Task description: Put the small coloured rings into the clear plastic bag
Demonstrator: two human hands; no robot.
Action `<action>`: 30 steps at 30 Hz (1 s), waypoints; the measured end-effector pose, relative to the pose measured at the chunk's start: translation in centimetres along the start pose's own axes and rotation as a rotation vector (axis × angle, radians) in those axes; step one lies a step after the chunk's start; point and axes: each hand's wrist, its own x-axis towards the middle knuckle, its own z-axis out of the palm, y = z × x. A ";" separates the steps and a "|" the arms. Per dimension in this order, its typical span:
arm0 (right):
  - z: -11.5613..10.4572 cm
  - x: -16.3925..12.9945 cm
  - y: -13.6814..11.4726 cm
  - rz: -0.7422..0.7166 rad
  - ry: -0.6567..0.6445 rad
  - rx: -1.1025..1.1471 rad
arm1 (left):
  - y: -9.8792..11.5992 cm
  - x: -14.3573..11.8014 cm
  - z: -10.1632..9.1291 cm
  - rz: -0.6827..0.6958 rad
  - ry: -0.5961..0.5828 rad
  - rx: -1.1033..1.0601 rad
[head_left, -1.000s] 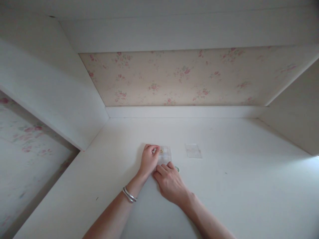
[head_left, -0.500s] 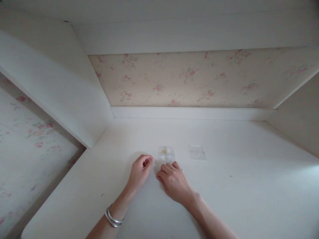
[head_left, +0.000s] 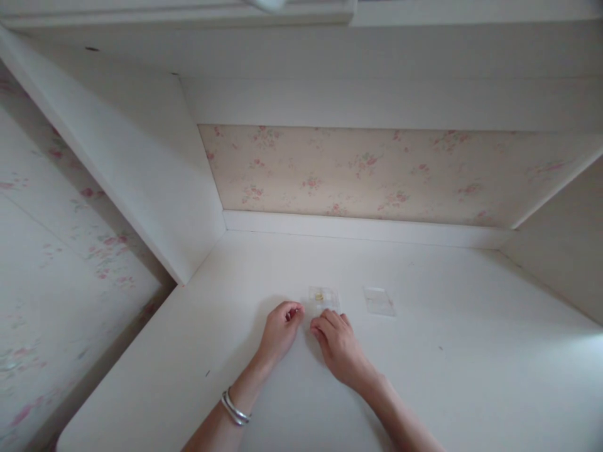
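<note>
A small clear plastic box [head_left: 332, 294] with compartments lies in front of my hands, a small gold-coloured piece [head_left: 319, 296] in its far left part. Just left of the box is my left hand [head_left: 281, 329], thumb and fingertips pinched together; whatever sits between them is too small to name. My right hand [head_left: 338, 342] is at the box's near edge with its fingers curled down and thumb drawn in, covering part of the box. What those fingers hold, if anything, is hidden. A flat clear plastic piece like a lid [head_left: 379, 302] lies apart to the right.
Everything lies on a white desktop [head_left: 400, 389]. A white side panel [head_left: 155, 169] rises at left, and a white shelf [head_left: 377, 56] overhangs the back. Floral wallpaper [head_left: 358, 172] covers the rear wall. Tiny dark specks dot the desk. Silver bangles [head_left: 234, 409] circle my left wrist.
The view has shifted, so the desk and hands appear lower and further right. My right thumb and fingers have drawn closer together. Box and clear lid-like piece stay put on the desk.
</note>
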 end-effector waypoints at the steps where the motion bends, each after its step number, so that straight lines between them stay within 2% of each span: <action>1: 0.0 0.1 0.4 0.034 0.045 0.025 | 0.0 0.0 0.0 -0.001 -0.012 -0.010; 4: 0.1 0.6 1.8 0.128 0.157 0.040 | 0.0 0.0 0.1 -0.018 -0.038 -0.039; 6: 0.0 1.1 2.7 0.159 0.173 0.018 | -0.1 0.0 0.2 -0.022 -0.043 -0.046; 16: -0.4 5.0 4.4 0.197 0.059 -0.182 | 0.1 -0.4 0.3 0.041 -0.091 -0.008; 21: -0.2 5.6 4.6 0.188 0.037 -0.206 | 0.3 -0.6 0.4 0.041 -0.108 -0.005; 25: -0.3 4.8 4.9 0.226 0.164 -0.056 | 0.3 -0.6 0.4 0.054 -0.115 0.000; 30: -0.1 2.1 5.2 0.410 0.389 0.146 | 0.0 -0.6 0.5 0.069 -0.130 0.043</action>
